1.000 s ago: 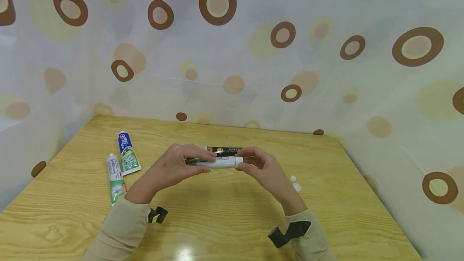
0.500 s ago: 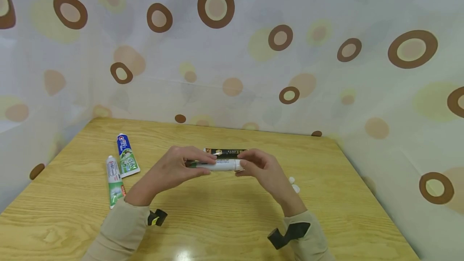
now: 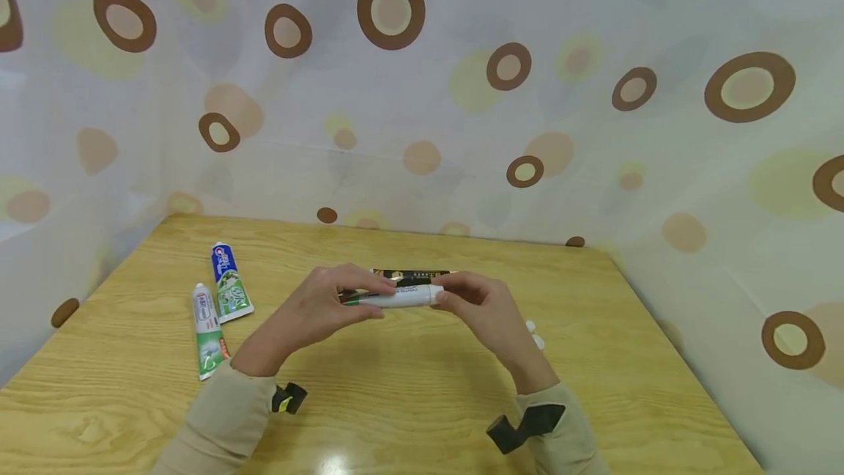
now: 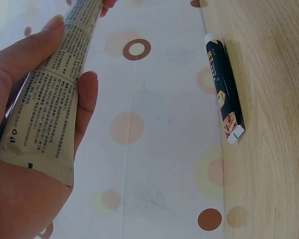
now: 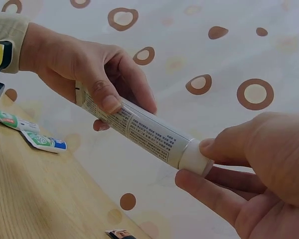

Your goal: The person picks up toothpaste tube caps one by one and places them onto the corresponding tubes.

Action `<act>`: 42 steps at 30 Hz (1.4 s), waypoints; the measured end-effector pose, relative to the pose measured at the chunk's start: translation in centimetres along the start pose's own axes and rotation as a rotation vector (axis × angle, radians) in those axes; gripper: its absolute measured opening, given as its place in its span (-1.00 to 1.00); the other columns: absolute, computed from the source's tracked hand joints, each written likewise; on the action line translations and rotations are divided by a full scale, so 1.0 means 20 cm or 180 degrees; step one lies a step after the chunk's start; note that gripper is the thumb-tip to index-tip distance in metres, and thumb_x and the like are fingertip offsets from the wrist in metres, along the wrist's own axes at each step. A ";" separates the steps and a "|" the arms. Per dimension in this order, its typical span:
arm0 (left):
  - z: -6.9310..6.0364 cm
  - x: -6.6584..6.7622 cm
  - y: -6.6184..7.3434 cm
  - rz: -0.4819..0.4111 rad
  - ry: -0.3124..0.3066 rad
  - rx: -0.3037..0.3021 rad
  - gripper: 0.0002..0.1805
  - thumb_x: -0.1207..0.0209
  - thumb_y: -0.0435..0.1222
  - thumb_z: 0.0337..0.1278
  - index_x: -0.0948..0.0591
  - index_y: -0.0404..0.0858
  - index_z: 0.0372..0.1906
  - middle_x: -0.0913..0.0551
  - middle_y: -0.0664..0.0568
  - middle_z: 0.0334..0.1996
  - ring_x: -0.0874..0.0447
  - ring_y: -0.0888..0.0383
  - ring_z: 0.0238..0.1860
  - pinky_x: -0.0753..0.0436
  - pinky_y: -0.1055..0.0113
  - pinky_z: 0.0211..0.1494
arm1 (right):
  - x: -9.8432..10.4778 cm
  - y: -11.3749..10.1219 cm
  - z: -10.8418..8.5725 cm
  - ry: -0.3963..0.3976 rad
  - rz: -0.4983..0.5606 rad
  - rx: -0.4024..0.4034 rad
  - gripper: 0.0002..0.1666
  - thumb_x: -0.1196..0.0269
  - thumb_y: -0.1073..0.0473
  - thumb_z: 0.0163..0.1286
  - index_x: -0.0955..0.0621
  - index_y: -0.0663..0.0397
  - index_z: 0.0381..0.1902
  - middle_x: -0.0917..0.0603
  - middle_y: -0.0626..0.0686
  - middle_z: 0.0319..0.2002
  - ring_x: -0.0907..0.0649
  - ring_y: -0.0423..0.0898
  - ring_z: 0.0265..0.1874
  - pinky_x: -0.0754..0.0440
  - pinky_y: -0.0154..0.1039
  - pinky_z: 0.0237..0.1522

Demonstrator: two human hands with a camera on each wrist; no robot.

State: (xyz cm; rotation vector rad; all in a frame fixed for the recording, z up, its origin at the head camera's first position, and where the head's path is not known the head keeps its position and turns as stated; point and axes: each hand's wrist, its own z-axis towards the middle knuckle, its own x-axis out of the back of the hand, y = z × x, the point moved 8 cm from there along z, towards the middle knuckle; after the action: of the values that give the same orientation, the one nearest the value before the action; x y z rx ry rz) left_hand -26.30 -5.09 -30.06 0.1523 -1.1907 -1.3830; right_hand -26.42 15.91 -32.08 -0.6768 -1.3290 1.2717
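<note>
- A pale tube (image 3: pixel 405 297) is held level above the middle of the table (image 3: pixel 395 402), in front of the black tube (image 4: pixel 223 84) that lies near the far edge
- Its body is gripped by the left hand (image 3: pixel 310 306), thumb on one side and fingers on the other; its white cap (image 5: pixel 193 157) is pinched in the right hand (image 3: pixel 481 308) — the hands are apart, linked only by the tube
- The step in hand is judged to be work on the cap; whether it is being tightened or loosened cannot be told
- For the next move, a firm body grip and a cap turn in line with the tube seem called for
- By the head view alone, two small white pieces (image 3: pixel 535 335) are shown towards the table's right edge
- By the left wrist view, the flat tail and printed back are revealed — and the black tube's white tip
- The cap pinch is shown best by the right wrist view, with two tubes (image 3: pixel 220 306) seen by the left edge
</note>
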 end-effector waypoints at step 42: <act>-0.01 0.03 -0.04 0.0009 -0.0061 -0.0090 -0.65 -0.35 -0.30 0.16 -0.73 -0.04 0.08 -0.71 0.08 0.07 -0.69 0.20 0.00 -0.70 0.37 -0.09 | 0.06 0.03 0.02 0.0217 0.0147 -0.0011 -0.63 -0.32 0.13 0.37 -0.66 0.15 0.08 -0.66 0.13 0.09 -0.69 -0.13 -0.01 -0.64 -0.30 0.06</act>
State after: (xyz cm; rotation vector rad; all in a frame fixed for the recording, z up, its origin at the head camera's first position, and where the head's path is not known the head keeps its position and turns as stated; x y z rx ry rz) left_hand -26.81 -5.90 -30.30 0.1177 -1.1864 -1.4010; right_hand -27.22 16.96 -32.13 -0.7506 -1.2663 1.2724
